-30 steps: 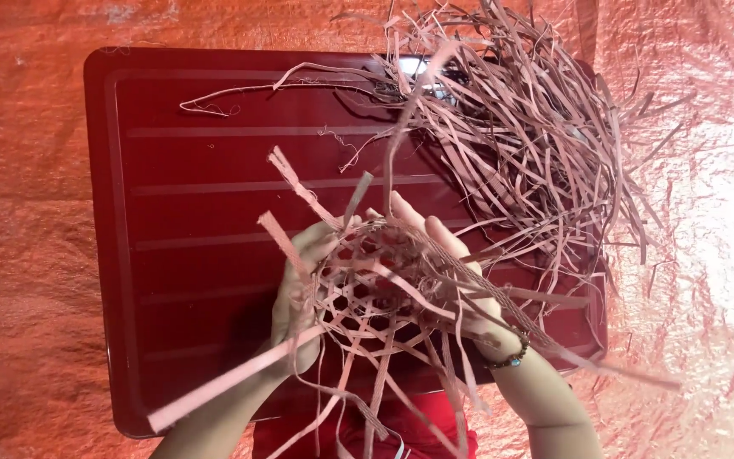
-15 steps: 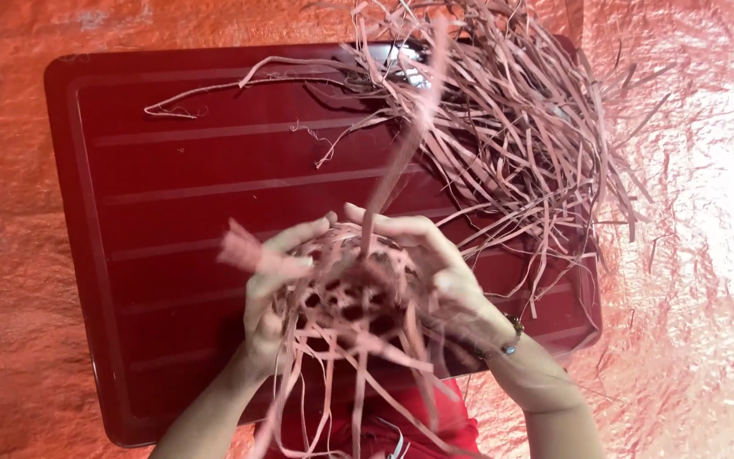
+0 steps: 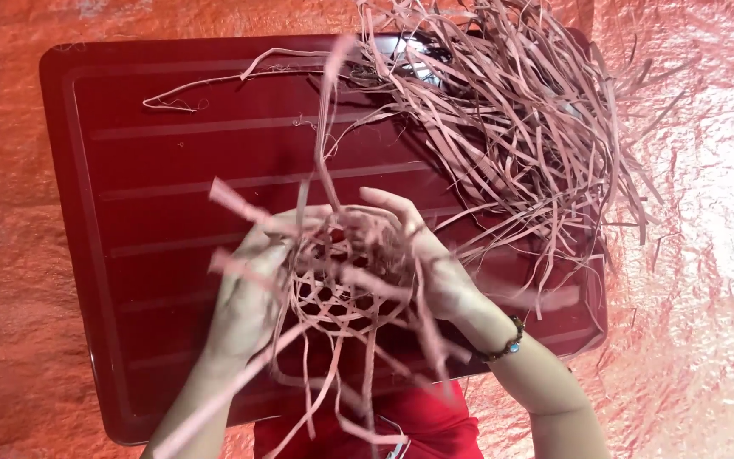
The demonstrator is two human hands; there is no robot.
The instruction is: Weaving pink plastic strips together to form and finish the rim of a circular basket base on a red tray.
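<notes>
The weave (image 3: 337, 293), a small open lattice of thin pale strips, is held between both hands above the near middle of the dark red board (image 3: 129, 255). Loose strip ends stick out of it on all sides, some hanging toward the person, one standing up toward the far edge.

The left hand (image 3: 244, 297) cups the weave's left side, fingers curled around its edge and gripping it. The right hand (image 3: 422, 255) comes over the top from the right, fingers bent onto the lattice and pinching strips; a beaded bracelet (image 3: 507, 344) sits on that wrist.

By the look of it, the work is mid-weave: a strip is being tucked into the lattice. The next move would call for holding the crossings tight while one loose end passes over and under its neighbours.

A heap of spare strips (image 3: 520, 127) lies on the board's far right, spilling onto the orange sheet (image 3: 698, 297).
</notes>
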